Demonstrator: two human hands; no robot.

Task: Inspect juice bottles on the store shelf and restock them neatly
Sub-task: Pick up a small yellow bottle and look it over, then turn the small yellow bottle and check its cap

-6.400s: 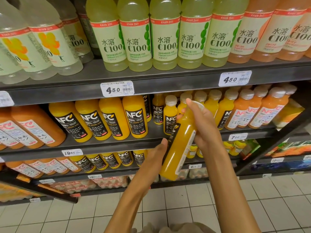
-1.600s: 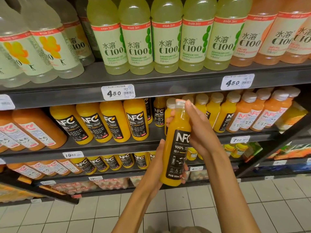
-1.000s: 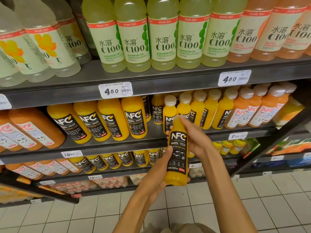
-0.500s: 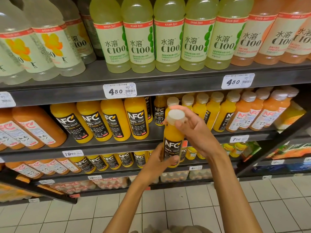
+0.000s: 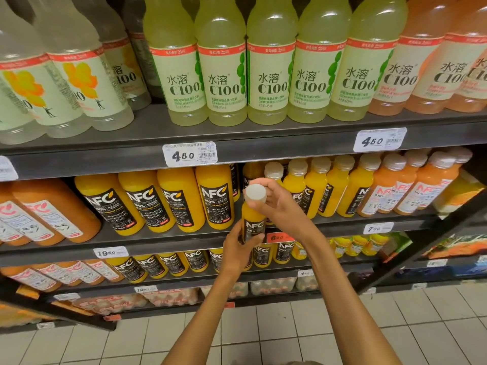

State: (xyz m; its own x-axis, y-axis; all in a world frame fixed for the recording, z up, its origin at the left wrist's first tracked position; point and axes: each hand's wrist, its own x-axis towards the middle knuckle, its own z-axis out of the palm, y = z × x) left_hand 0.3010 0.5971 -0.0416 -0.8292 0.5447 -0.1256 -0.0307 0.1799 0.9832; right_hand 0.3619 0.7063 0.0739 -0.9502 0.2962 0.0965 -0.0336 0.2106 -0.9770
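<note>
A: Floor?
B: Pale square floor tiles (image 5: 263,335), darker grout lines.
A: Fixtures?
B: Dark grey metal shelving (image 5: 147,154), several tiers, front edges sloping down to the left. White price tags (image 5: 190,154) clipped on the edges.
A: Light?
B: Warm, even.

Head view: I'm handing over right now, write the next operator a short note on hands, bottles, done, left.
Left hand grips the small NFC bottle low on its body; right hand holds its neck just under the white cap.
Bottle is upright, off the shelf, in front of the small NFC row on the middle shelf.
Done: bottle in hand for inspection.
Left: set it back in that row, label forward.
</note>
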